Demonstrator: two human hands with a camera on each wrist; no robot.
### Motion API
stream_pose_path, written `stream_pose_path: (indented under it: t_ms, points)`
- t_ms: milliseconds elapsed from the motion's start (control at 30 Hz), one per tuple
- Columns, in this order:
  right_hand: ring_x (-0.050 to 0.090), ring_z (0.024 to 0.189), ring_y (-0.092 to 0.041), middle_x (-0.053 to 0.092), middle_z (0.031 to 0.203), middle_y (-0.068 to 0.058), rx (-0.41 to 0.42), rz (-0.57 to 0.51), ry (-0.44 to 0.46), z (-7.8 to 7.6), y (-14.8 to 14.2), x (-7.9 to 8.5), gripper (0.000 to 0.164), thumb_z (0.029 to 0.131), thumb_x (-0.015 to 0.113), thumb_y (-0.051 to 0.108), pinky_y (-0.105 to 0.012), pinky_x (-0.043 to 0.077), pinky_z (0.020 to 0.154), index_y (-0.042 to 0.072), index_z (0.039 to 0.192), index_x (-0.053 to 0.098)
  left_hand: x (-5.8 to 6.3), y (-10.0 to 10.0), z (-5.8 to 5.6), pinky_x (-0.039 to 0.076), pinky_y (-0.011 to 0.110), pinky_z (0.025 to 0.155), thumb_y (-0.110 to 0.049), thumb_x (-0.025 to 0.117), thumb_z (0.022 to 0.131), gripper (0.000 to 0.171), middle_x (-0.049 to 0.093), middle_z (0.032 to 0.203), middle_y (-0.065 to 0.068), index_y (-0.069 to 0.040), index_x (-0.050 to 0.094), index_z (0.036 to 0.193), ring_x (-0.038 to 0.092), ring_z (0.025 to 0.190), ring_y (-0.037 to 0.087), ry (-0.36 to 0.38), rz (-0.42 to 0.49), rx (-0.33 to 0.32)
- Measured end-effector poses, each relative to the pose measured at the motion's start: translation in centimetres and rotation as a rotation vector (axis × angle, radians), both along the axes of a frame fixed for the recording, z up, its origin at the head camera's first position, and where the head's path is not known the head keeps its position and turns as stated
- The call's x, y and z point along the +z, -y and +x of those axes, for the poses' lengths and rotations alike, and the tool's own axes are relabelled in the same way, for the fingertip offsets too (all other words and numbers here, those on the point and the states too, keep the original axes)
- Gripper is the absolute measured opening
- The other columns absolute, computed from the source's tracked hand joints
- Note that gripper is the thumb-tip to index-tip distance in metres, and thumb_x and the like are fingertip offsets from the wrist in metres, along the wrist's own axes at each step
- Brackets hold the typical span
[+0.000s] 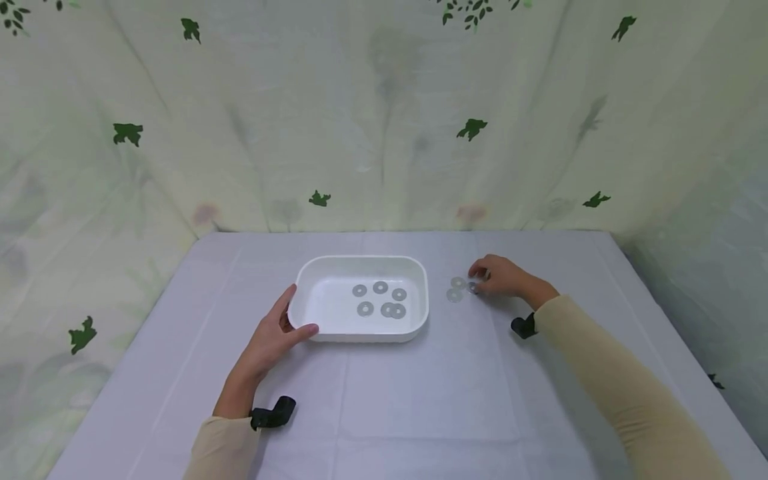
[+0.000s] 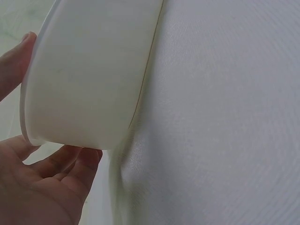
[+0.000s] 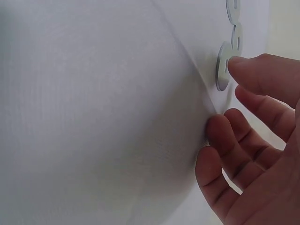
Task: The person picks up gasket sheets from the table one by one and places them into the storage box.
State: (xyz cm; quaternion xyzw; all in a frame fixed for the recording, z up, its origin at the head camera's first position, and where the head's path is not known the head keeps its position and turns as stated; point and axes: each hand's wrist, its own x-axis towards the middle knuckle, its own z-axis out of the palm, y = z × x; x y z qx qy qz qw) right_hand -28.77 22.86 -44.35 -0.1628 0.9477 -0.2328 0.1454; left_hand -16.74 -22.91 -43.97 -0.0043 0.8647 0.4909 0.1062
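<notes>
- Right sleeve (image 1: 636,407): nearest camera.
- Right hand (image 1: 507,277): thumb touching washer (image 3: 222,70), right of tray; whether pinched, cannot tell.
- White tray (image 1: 329,297): left of right hand, long axis left-to-right; left hand (image 1: 273,339) grips its left end.

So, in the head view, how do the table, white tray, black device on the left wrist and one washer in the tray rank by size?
1. Table
2. White tray
3. Black wrist device
4. Washer; those in the tray look about alike, so I can't rank them apart.
</notes>
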Motion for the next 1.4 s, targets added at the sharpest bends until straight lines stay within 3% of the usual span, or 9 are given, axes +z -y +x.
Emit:
stream_pose_path:
  t_ms: [500, 767, 1000, 1400]
  points:
    - [0.057, 0.095, -0.025, 0.062, 0.104, -0.012, 0.062, 0.034, -0.053, 0.5, 0.4, -0.3, 0.021, 0.090, 0.067, 0.015, -0.042, 0.048, 0.088, 0.004, 0.107, 0.069, -0.1, 0.1, 0.1, 0.040, 0.003, 0.085, -0.032, 0.076, 0.088, 0.103, 0.016, 0.168, 0.012, -0.022, 0.003, 0.161, 0.036, 0.148, 0.032, -0.002, 0.039, 0.003]
    - [0.053, 0.093, -0.022, 0.058, 0.102, -0.010, 0.078, 0.038, -0.039, 0.6, 0.4, -0.6, 0.020, 0.088, 0.067, 0.014, -0.039, 0.045, 0.086, 0.004, 0.104, 0.064, 0.1, 0.0, 0.1, 0.042, 0.015, 0.099, -0.031, 0.075, 0.088, 0.103, 0.015, 0.168, 0.010, -0.021, 0.004, 0.161, 0.030, 0.151, 0.031, 0.004, 0.016, 0.009]
    - [0.050, 0.087, -0.020, 0.056, 0.092, -0.006, 0.048, -0.005, -0.009, 0.9, 0.4, -0.4, 0.020, 0.087, 0.067, 0.013, -0.035, 0.041, 0.079, 0.009, 0.103, 0.055, 0.0, 0.0, 0.1, 0.040, 0.006, 0.090, -0.030, 0.076, 0.088, 0.103, 0.016, 0.168, 0.011, -0.022, 0.004, 0.161, 0.033, 0.150, 0.031, -0.002, 0.028, 0.011]
    - [0.054, 0.090, -0.020, 0.064, 0.099, -0.007, 0.050, -0.111, -0.011, 1.4, -0.4, -0.7, 0.026, 0.087, 0.063, 0.003, -0.033, 0.044, 0.083, 0.008, 0.112, 0.064, -0.1, 0.1, 0.0, 0.041, 0.007, 0.090, -0.032, 0.076, 0.088, 0.103, 0.016, 0.168, 0.011, -0.023, 0.004, 0.161, 0.035, 0.149, 0.030, 0.006, 0.025, 0.013]
